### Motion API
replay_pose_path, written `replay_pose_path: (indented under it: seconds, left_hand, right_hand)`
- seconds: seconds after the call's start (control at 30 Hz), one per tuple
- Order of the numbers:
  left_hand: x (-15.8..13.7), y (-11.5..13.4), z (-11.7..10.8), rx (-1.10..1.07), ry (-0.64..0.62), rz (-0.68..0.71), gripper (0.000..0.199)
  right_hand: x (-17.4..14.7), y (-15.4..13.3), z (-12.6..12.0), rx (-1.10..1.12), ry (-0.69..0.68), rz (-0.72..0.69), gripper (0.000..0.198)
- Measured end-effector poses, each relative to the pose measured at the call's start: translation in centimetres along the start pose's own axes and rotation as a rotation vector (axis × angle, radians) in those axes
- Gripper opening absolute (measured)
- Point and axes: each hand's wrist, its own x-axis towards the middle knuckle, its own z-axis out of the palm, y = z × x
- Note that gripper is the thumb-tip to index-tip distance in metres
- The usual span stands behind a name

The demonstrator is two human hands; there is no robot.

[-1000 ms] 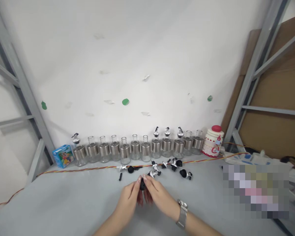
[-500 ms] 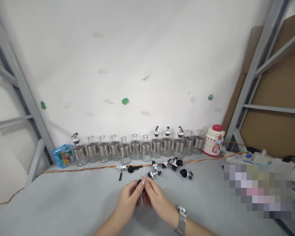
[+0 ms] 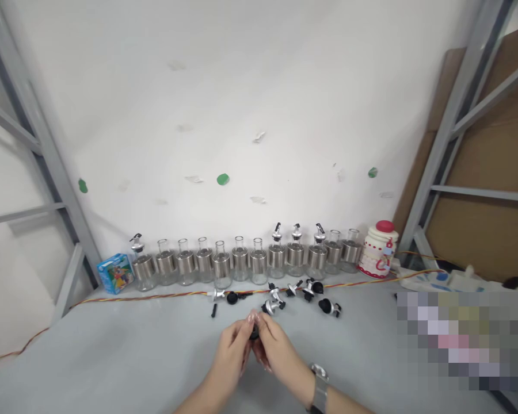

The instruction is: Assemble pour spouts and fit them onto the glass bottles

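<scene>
My left hand (image 3: 233,349) and my right hand (image 3: 280,348) meet over the front middle of the table, fingertips together. Both are closed around a black bottle-pourer part (image 3: 254,332); only its dark rounded side shows between the thumbs, and the fingers cover the rest. Just beyond my fingertips lies a silver-and-black pour spout (image 3: 271,307). More loose spouts lie to its right, among them one with a black stopper (image 3: 327,306). To the left are a round black piece (image 3: 232,298), a silver spout (image 3: 217,295) and a small black strip (image 3: 214,310).
Several glass bottles with steel sleeves (image 3: 221,268) line the wall, some topped with pour spouts (image 3: 297,232). A blue box (image 3: 115,273) stands at the left end, a red-lidded jar (image 3: 377,250) at the right. A twisted cable (image 3: 155,296) runs across behind the loose parts.
The view has shifted slightly, moving everything a little to the right. Between my fingers the black part has turned or shifted, and my hands remain closed on it.
</scene>
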Motion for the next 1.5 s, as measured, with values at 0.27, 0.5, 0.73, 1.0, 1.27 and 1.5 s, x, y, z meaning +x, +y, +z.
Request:
replay_pose_path:
  seconds: [0.27,0.5,0.73,1.0,1.27,1.5]
  left_hand:
    - [-0.4,-0.3,-0.2,0.118,0.091,0.034,0.053]
    - [-0.9,-0.2,-0.4,0.127,0.045,0.109,0.044]
    - [-1.6,-1.1,-0.4,0.278,0.017,0.209,0.034]
    - [-1.6,-0.5,-0.5,0.356,-0.046,0.237,0.035]
    - [-1.5,0.6,-2.6,0.888,-0.039,0.875,0.028]
    - [-1.5,0.4,-2.5,0.833,-0.062,0.894,0.033]
  right_hand:
    - [-0.2,-0.7,0.0,0.086,-0.037,-0.019,0.047]
    - [-1.3,-0.9,0.3,0.044,-0.079,-0.068,0.038]
    - [-2.2,-1.3,0.5,-0.040,0.019,-0.203,0.032]
    - [-2.4,-1.1,0.5,-0.100,0.076,-0.250,0.035]
    - [-2.4,-2.6,-0.6,0.058,-0.116,-0.177,0.043]
    - [-2.5,-2.2,-0.3,0.051,-0.133,-0.193,0.044]
